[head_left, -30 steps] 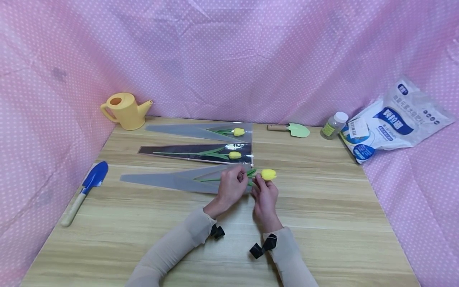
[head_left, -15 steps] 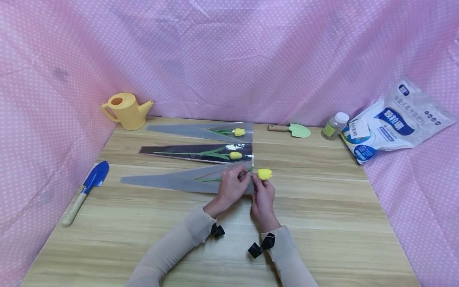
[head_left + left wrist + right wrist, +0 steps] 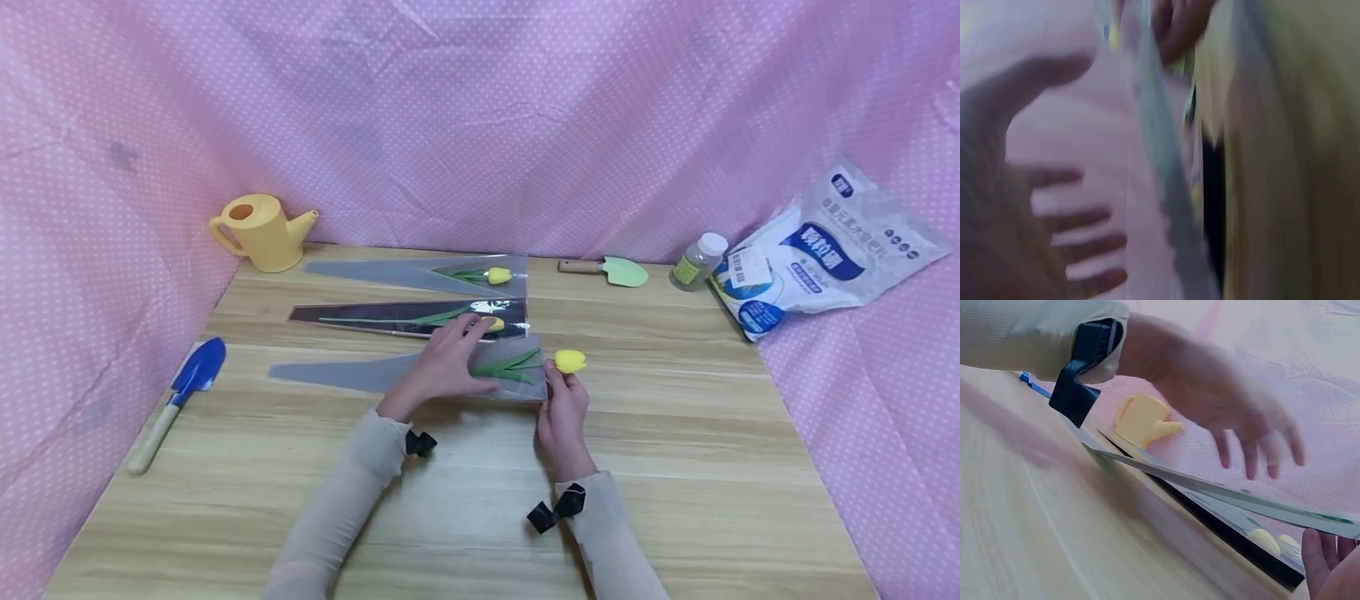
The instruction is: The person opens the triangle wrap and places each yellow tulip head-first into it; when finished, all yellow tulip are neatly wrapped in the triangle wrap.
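Note:
A grey, partly clear flower sleeve [image 3: 337,373] encloses the green leaves of a yellow tulip [image 3: 570,361], whose bloom sticks out at the right end. My right hand [image 3: 564,417] pinches the sleeve's mouth just below the bloom. In the right wrist view, the sleeve [image 3: 1210,489] is raised off the table along much of its length. Over its middle, my left hand [image 3: 446,358] is spread and holds nothing. The left wrist view shows that hand [image 3: 997,206] blurred, its fingers apart from the sleeve. The stem's lower part is hidden.
Behind lie a black-backed sleeve [image 3: 360,317] and a grey sleeve [image 3: 367,273], each with a yellow tulip. A yellow watering can [image 3: 266,233], blue trowel [image 3: 198,367], green trowel [image 3: 624,272], bottle [image 3: 697,262] and white bag [image 3: 810,250] stand or lie around the wooden table [image 3: 712,458].
My left hand has released the leaves and moved left, its fingers spreading. The sleeve has shifted right and now covers the leaves. My right hand has moved slightly right.

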`<action>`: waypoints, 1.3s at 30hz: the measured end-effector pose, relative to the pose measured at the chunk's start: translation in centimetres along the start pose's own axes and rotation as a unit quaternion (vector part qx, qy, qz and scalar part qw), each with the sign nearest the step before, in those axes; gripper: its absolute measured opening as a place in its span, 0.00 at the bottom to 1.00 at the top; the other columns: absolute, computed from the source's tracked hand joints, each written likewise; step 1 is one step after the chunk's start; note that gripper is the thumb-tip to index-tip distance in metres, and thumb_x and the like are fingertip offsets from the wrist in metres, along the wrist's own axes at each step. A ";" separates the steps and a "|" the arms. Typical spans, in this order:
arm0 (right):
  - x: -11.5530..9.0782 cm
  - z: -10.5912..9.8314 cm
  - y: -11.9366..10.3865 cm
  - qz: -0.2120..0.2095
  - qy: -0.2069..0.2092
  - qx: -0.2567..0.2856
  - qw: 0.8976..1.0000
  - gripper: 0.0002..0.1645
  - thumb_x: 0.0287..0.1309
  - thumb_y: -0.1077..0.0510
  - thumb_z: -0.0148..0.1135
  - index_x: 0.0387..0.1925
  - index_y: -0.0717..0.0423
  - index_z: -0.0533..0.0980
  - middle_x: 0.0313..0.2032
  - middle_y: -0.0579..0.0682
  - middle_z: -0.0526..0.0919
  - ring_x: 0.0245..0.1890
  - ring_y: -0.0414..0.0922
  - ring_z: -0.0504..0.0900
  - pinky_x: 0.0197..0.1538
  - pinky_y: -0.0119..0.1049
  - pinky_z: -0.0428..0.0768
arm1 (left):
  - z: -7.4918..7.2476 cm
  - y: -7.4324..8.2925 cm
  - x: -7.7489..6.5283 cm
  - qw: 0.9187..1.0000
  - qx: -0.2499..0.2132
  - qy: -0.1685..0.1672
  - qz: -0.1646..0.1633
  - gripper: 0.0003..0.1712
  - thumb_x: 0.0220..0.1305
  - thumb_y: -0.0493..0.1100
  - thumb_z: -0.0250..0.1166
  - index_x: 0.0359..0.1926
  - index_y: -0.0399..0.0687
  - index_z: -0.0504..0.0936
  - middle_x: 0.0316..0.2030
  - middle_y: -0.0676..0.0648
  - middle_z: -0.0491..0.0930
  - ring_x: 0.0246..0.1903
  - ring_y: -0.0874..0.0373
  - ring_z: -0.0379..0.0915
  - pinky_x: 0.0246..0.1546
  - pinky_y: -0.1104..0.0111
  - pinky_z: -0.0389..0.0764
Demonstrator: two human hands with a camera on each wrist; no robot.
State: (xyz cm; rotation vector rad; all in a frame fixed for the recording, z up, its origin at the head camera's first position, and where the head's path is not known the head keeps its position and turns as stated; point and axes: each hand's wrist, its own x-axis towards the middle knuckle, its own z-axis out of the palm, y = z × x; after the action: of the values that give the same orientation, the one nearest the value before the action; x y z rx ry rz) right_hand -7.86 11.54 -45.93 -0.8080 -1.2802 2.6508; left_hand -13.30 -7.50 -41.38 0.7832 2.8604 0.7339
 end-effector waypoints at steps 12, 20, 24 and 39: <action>0.0 -0.6 -1.3 0.006 -0.013 0.019 1.000 0.29 0.67 0.54 0.55 0.65 0.60 0.62 0.50 0.43 0.79 0.48 0.30 0.79 0.52 0.20 0.78 | -0.6 -4.2 -1.9 0.995 0.043 -0.092 -0.020 0.66 0.38 0.64 0.77 0.75 0.53 0.51 0.72 0.42 0.57 0.73 0.43 0.51 0.74 0.45 0.51; -0.2 -0.9 -1.8 -0.001 -0.030 0.040 0.999 0.29 0.70 0.56 0.50 0.68 0.61 0.59 0.53 0.45 0.78 0.53 0.32 0.80 0.57 0.25 0.77 | 0.0 -5.9 -2.1 0.994 0.056 -0.083 -0.038 0.63 0.39 0.57 0.78 0.73 0.48 0.53 0.64 0.42 0.65 0.65 0.45 0.61 0.69 0.50 0.62; -0.2 -1.0 -2.0 -0.001 -0.036 0.051 0.998 0.30 0.70 0.56 0.49 0.69 0.62 0.58 0.52 0.44 0.79 0.52 0.32 0.81 0.57 0.26 0.78 | 0.3 -6.2 -1.9 0.994 0.061 -0.074 -0.043 0.56 0.39 0.50 0.77 0.70 0.48 0.59 0.58 0.45 0.68 0.58 0.48 0.64 0.65 0.53 0.68; 0.6 -1.2 -1.6 -0.054 0.022 -0.008 0.998 0.27 0.68 0.57 0.54 0.64 0.65 0.64 0.46 0.43 0.79 0.43 0.30 0.79 0.41 0.19 0.79 | 0.1 -5.7 -1.7 0.995 0.078 -0.050 -0.035 0.46 0.42 0.47 0.74 0.64 0.47 0.65 0.58 0.45 0.71 0.59 0.49 0.66 0.66 0.53 0.66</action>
State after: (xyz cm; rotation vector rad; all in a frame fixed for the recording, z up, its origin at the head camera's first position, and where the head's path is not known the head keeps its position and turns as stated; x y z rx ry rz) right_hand -8.03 13.66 -45.62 -0.7717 -1.2961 2.5283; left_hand -14.43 -12.55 -44.26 0.7107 2.8633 0.4529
